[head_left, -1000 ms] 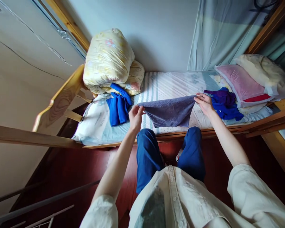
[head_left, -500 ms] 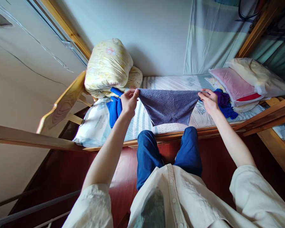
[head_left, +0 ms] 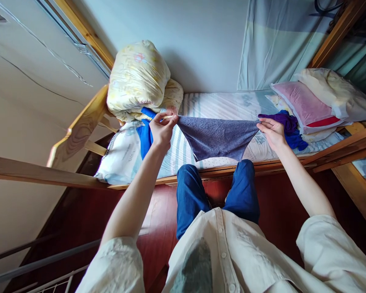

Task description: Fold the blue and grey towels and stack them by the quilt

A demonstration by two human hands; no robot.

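Note:
A grey-purple towel (head_left: 218, 138) is stretched level between my two hands, its lower part hanging in front of the bed. My left hand (head_left: 164, 129) pinches its upper left corner between thumb and fingers. At the upper right corner, my right hand (head_left: 272, 131) grips the cloth the same way. Behind my left hand, a blue cloth (head_left: 144, 138) lies on the striped mattress (head_left: 171, 158). Close beyond my right hand is a crumpled heap of purple and blue cloth (head_left: 288, 124).
A bulky yellow floral quilt (head_left: 137, 77) sits at the bed's left end by the wooden headboard (head_left: 76, 130). Pink (head_left: 305, 101) and cream pillows are piled at the right. A wooden rail (head_left: 338, 148) edges the bed there. A pale curtain (head_left: 271, 49) hangs behind.
My hands have moved slightly apart, pulling the towel's top edge a little wider. The view has shifted slightly. Both hands keep hold of the corners.

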